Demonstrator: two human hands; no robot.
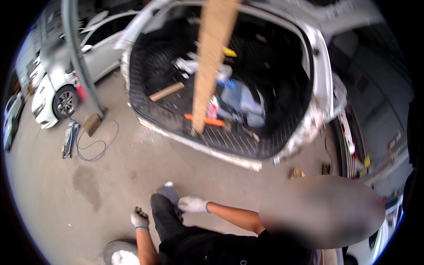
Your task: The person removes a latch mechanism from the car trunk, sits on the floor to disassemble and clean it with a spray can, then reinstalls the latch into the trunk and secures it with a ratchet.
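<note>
My left hand (140,217) is in a pale glove with darker fingers and a blue cuff band. Its fingers are curled in, and nothing shows in them. A matching glove covers my right hand (193,204), which is beside my dark trouser leg (165,214). Motion blur hides how its fingers lie, and I see nothing held. Both hands are low, apart from the white car (194,145) with its open boot. A long wooden plank (212,57) rises from the boot floor by the sill past the top of the view.
Inside the boot lie an orange strip (205,120), a short wooden stick (167,91) and clear plastic wrapping (245,101). A wheel (123,254) is near my left arm. At left are a post (79,57), a floor jack (70,139), a coiled cable (101,152) and another white car (104,44). A large blurred patch (324,212) covers the lower right.
</note>
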